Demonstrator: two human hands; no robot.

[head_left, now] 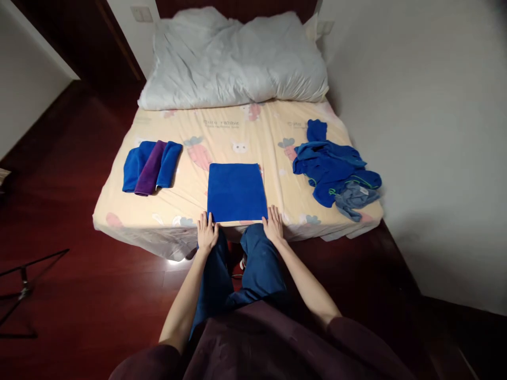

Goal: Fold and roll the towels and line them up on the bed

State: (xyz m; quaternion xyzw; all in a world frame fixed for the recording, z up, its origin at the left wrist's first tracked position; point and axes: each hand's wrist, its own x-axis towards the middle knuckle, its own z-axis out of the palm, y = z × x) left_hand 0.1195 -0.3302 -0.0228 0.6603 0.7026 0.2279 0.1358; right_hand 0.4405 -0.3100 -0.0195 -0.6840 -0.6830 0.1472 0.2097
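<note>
A blue towel point(236, 192) lies flat and square near the front edge of the bed. At its near left corner rests my left hand point(206, 232), palm down with the fingers stretched out and apart. My right hand point(273, 224) touches the near right corner, its fingers also extended. Both hands are at the mattress edge, and neither is wrapped round the cloth. To the left lie rolled or folded towels, a purple one point(150, 171) between blue ones point(170, 163).
A heap of blue clothes point(332, 163) with a grey-blue garment point(354, 198) lies on the bed's right side. A pale grey quilt point(237, 60) is bunched at the head of the bed point(190, 203). Black stand legs point(24, 290) stand on the floor at left; a wall point(428, 132) runs along the right.
</note>
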